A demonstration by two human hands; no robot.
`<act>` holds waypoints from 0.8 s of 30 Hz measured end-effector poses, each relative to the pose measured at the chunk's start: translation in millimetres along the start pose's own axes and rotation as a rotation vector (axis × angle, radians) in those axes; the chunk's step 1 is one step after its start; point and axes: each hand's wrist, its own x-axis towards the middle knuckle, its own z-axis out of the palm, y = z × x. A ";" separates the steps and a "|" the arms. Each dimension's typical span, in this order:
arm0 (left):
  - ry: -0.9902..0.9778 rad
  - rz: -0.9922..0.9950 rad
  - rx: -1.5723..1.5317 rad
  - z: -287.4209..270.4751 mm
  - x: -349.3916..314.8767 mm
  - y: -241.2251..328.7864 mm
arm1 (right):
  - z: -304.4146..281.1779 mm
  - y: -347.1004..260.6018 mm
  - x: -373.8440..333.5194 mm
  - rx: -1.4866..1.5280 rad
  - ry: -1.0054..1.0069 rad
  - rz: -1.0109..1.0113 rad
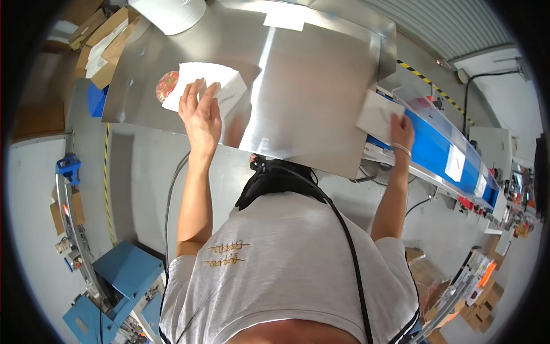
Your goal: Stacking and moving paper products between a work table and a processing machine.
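Observation:
On the left part of the steel table [321,86], my left hand [201,112] lies over a row of white flat packets [209,74], fingers spread on their top. Dark print shows on the side of one packet. A round red patterned piece [167,86] sticks out at the packets' left end. At the table's right edge, my right hand [403,131] pinches a single white flat packet [378,110] by its right side, over the near end of a blue conveyor belt [427,140]. The right fingers are slightly blurred and partly hidden.
Farther down the belt lie two white packets [455,163]. A clear guard [452,129] runs along its far side. A white rounded container [171,12] stands at the table's back left, near open cardboard boxes [106,49]. A black cable [344,229] hangs across my shirt.

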 end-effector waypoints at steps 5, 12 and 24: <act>0.017 -0.029 -0.014 1.0 -1.3 3.4 | 7.6 -17.8 -4.8 -0.563 0.401 -0.248; -0.029 -0.037 0.015 0.9 -2.7 4.6 | 115.6 -212.6 -69.8 0.369 -0.786 -0.744; -0.020 -0.029 0.060 -11.2 8.8 -14.8 | 132.2 -141.0 -64.3 0.906 -0.644 -0.277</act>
